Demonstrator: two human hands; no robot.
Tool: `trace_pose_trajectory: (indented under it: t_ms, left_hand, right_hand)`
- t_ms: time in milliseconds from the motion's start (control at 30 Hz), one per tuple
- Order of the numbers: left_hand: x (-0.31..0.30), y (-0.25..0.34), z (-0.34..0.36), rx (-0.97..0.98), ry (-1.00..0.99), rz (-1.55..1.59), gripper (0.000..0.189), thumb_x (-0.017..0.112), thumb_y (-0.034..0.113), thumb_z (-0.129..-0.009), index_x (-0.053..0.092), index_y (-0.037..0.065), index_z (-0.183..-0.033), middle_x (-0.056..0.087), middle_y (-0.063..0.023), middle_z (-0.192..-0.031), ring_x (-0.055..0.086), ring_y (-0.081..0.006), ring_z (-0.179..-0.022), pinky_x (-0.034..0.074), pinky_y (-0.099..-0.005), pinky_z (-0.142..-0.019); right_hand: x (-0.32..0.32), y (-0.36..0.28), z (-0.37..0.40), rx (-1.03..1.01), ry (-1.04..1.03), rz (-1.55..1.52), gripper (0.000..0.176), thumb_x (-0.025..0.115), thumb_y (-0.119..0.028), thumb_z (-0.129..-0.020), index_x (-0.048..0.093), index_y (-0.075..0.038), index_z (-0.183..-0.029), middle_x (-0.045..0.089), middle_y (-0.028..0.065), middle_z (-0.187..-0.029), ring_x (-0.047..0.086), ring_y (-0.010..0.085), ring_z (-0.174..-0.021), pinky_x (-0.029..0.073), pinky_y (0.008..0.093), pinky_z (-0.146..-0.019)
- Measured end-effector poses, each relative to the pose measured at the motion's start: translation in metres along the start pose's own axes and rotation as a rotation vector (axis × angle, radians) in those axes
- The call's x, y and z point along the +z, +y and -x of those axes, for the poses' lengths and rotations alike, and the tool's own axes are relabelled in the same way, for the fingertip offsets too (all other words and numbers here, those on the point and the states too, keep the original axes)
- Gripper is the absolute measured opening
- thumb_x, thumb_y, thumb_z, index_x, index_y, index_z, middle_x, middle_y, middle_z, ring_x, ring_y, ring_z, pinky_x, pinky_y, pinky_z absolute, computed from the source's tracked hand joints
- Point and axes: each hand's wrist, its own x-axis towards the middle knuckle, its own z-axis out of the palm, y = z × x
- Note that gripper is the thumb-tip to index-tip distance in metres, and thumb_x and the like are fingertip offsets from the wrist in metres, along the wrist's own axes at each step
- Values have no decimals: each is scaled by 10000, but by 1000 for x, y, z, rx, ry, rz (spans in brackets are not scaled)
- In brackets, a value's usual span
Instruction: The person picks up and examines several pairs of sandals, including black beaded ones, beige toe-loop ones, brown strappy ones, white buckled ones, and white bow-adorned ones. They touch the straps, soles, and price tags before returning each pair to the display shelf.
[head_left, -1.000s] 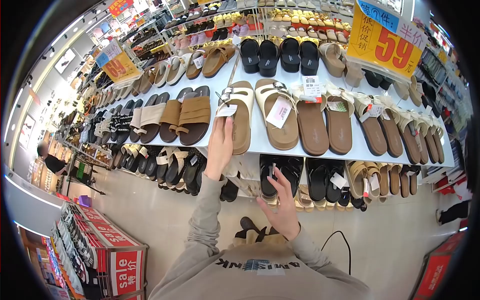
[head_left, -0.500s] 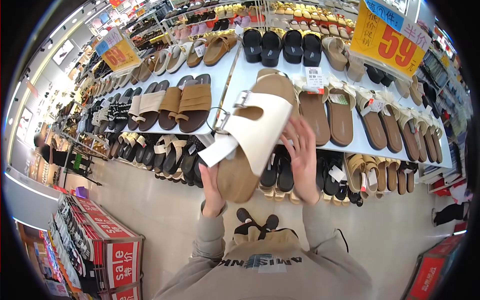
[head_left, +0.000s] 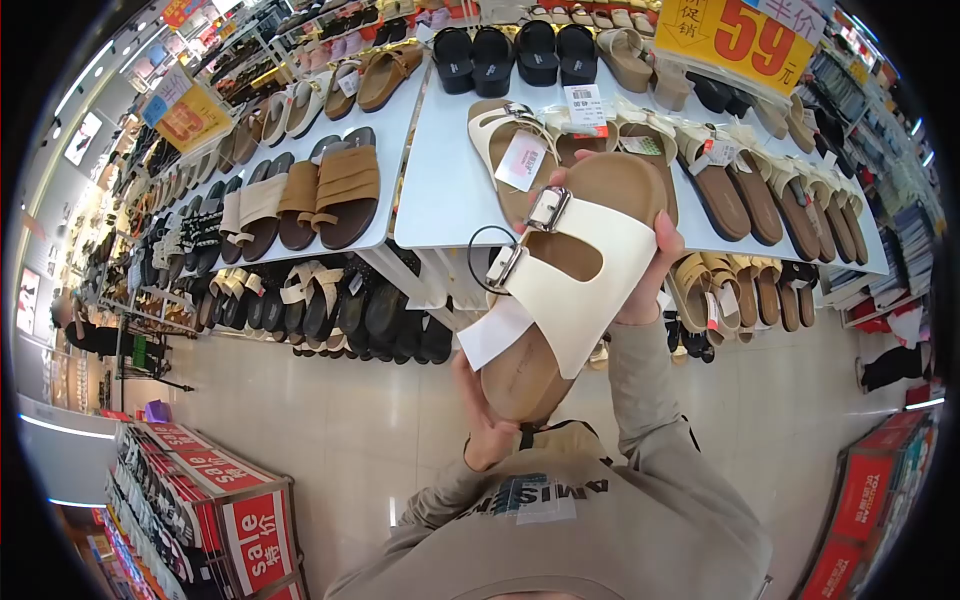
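Note:
A sandal [head_left: 605,255] with a wide cream upper, two silver buckles and a brown footbed is held tilted in front of me, toe pointing away. My left hand [head_left: 487,420] is closed round its heel end. Near the toe, my right hand [head_left: 655,270] grips the right side, with some fingers hidden behind the sole. A blank white tag [head_left: 497,335] hangs from the sandal by the buckles, beside a thin black loop [head_left: 490,255]. Behind it, a similar cream buckled sandal [head_left: 490,150] with a pinkish-white tag lies on the display table.
The white display table [head_left: 455,205] bears rows of sandals, including brown slides [head_left: 345,190] and black platform slides [head_left: 492,60]. More pairs stand on a lower shelf. A yellow price sign [head_left: 735,40] rises at the back. Red sale bins [head_left: 255,535] stand at lower left.
My right hand, earlier with fingers apart beside the sandal, now grips it near the toe. The sandal has come closer to my body, and the buckled sandal behind it shows more.

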Motion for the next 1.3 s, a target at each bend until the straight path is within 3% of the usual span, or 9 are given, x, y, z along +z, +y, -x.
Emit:
trace_pose_trajectory:
  t_ms: [33, 100, 233, 333, 400, 600, 867, 1100, 1300]
  left_hand:
    - [1, -3, 5, -16, 7, 29, 1324, 843, 634, -732, 44, 0, -1575, 299, -172, -1544, 377, -293, -1422, 353, -453, -1141]
    - [3, -7, 4, 48, -4, -60, 1393, 928, 550, -662, 23, 21, -1580, 290, -161, -1540, 403, -292, -1400, 379, -447, -1126]
    - [19, 21, -39, 259, 284, -40, 1179, 844, 549, -779, 141, 27, -1569, 310, -143, -1534, 431, -282, -1381, 370, -418, -1142]
    - [6, 42, -74, 251, 463, 325, 797, 619, 476, -979, 261, 30, -1534, 413, -155, -1478, 446, -281, -1372, 369, -430, -1153]
    - [-4, 56, -91, 278, 461, 356, 768, 609, 457, -985, 269, 32, -1527, 436, -167, -1465, 438, -285, -1382, 369, -430, -1153]
    - [1, 89, -108, 552, 229, 89, 988, 882, 339, -747, 251, 15, -1435, 468, -292, -1391, 568, -400, -1253, 456, -515, -1080]
    - [10, 87, -110, 694, 73, 24, 969, 872, 334, -745, 261, 13, -1425, 483, -292, -1375, 564, -389, -1256, 476, -502, -1068]
    - [15, 101, -115, 351, 302, 206, 883, 801, 333, -825, 266, 30, -1459, 483, -268, -1403, 559, -376, -1273, 456, -485, -1079]
    - [11, 100, -113, 468, 110, 64, 878, 847, 238, -791, 292, 31, -1440, 496, -256, -1395, 549, -354, -1288, 462, -467, -1080]
  right_hand:
    - [1, -1, 0, -18, -5, 23, 850, 437, -632, -914, 332, -33, -1508, 487, 217, -1432, 560, 334, -1273, 492, 474, -1051]
    - [8, 3, 3, -38, 29, -45, 862, 453, -641, -911, 329, -33, -1510, 477, 214, -1443, 556, 337, -1281, 487, 477, -1059]
    - [4, 21, 13, -185, 50, 45, 948, 587, -648, -862, 298, -29, -1519, 448, 203, -1476, 520, 337, -1330, 453, 486, -1102]
    - [2, 21, 21, -277, 33, 467, 1034, 726, -610, -791, 283, -24, -1520, 463, 184, -1453, 500, 298, -1329, 416, 439, -1117]
    - [-9, 23, 31, -238, -6, 739, 1153, 801, -635, -756, 224, -42, -1560, 415, 132, -1515, 430, 284, -1410, 374, 440, -1166]
    - [-25, 60, 70, 15, 164, 251, 996, 579, -710, -887, 206, -132, -1607, 297, 79, -1634, 339, 269, -1482, 274, 456, -1224]
    - [-21, 42, 74, 96, 271, 160, 1023, 540, -760, -872, 214, -117, -1599, 341, 95, -1602, 362, 282, -1463, 294, 459, -1207]
    - [-18, 42, 76, -121, 144, 691, 1098, 601, -771, -838, 165, -106, -1595, 372, 81, -1558, 386, 256, -1434, 309, 434, -1190]
    - [-22, 62, 80, 31, 316, 193, 947, 485, -774, -898, 285, -148, -1581, 382, 52, -1574, 344, 255, -1465, 268, 466, -1209]
